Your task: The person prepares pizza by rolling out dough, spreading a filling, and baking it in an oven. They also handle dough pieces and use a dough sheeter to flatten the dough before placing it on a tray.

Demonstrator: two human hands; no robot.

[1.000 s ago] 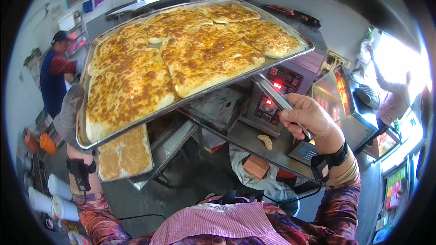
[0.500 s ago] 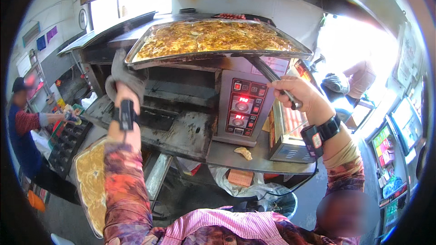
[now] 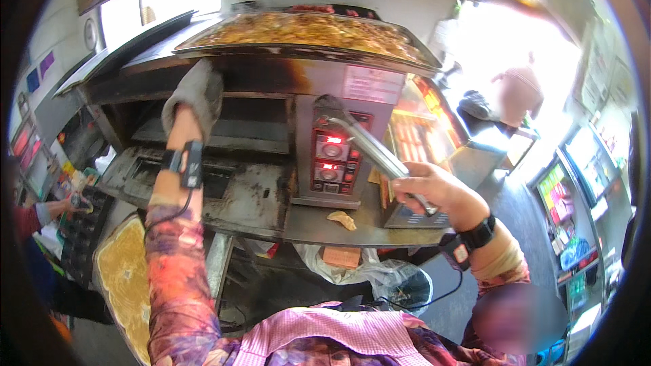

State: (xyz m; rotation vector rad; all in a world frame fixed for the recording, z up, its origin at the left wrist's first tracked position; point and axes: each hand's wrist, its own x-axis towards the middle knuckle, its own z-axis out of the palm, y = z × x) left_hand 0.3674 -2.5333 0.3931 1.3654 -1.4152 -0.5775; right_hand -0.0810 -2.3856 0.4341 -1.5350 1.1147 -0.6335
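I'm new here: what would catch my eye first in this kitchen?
First, the big tray of browned bread atop the oven. Then the grey mitt on the left hand, just below the tray's front edge, and the long metal tool in the right hand. Red lights glow on the control panel between both hands.

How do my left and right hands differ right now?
Your left hand wears a grey mitt, while your right hand is bare. Your right hand grips a metal tool; your left holds nothing I can make out. Your left is raised before the oven, higher in view than your right. Both wrists carry a black device.
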